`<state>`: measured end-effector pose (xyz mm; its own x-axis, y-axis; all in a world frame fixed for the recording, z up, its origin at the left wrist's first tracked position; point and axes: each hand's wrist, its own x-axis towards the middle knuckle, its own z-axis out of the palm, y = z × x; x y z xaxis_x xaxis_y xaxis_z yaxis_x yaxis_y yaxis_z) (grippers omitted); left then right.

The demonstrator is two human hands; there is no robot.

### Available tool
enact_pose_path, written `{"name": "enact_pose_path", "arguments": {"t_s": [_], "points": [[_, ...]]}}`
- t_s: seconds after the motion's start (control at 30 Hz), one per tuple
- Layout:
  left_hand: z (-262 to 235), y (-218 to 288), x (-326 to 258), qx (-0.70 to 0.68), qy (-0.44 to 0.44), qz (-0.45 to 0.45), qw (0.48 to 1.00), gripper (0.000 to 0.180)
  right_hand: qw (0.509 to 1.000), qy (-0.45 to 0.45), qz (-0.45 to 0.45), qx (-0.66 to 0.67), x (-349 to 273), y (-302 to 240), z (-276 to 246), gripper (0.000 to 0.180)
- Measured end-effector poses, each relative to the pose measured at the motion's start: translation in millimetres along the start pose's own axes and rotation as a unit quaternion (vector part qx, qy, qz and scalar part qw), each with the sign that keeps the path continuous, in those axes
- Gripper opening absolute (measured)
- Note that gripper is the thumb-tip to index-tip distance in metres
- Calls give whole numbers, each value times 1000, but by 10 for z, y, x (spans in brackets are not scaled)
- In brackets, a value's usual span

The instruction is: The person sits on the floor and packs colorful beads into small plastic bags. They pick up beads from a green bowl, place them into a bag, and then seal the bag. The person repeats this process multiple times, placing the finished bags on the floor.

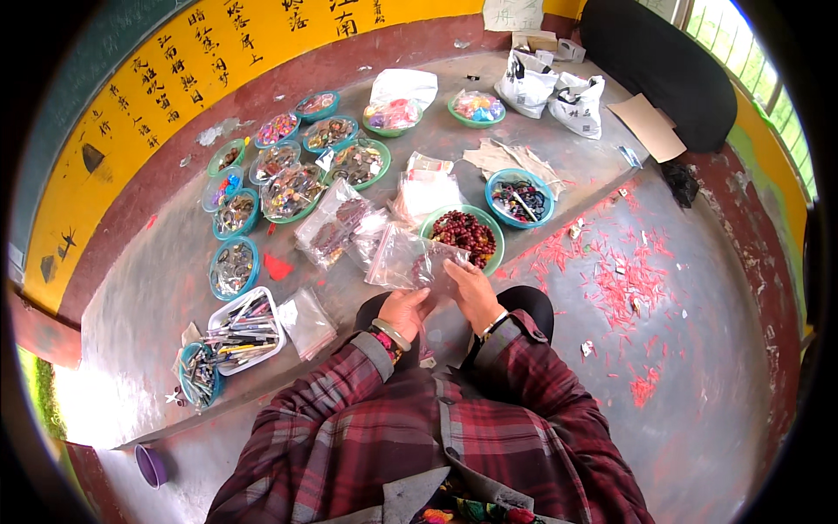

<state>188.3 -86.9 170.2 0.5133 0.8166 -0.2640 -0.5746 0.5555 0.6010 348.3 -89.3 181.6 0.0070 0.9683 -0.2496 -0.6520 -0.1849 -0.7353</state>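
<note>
Between both hands, a clear bag (pixel 410 262) was held: left hand (pixel 404 313) pinching its lower edge, right hand (pixel 471 293) gripping beside it, bead bowl (pixel 464 234) just beyond; sorting seemed underway

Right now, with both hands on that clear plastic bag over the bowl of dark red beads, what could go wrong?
1. The clear plastic bag hangs from the left hand and right hand beside the green bowl of dark red beads; a slack grip could spill its contents onto the concrete ledge.
2. More clear bags lie loosely overlapping close by, so a sweeping bag could drag them.
3. Red paper scraps litter the floor; dropped beads might be hard to find there.
</note>
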Motion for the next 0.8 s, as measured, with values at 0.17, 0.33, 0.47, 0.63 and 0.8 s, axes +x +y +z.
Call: {"name": "enact_pose_path", "arguments": {"t_s": [0.17, 0.33, 0.47, 0.63, 0.8], "points": [[-122, -79, -276, 58, 104, -55, 991, 21, 995, 47, -83, 31, -8, -68, -170, 18], [-169, -6, -522, 93, 105, -41, 989, 17, 980, 96, -168, 53, 23, -114, -319, 20], [-63, 95, -757, 110, 89, -36, 989, 16, 970, 139, -196, 40, -17, -171, -330, 23], [75, 290, -881, 192, 75, 3, 978, 15, 939, 225, -181, -185, 248, -294, -609, 26], [-195, 728, -678, 439, 61, 154, 883, 20, 778, 165, -290, -533, 651, -549, -644, 30]]}}
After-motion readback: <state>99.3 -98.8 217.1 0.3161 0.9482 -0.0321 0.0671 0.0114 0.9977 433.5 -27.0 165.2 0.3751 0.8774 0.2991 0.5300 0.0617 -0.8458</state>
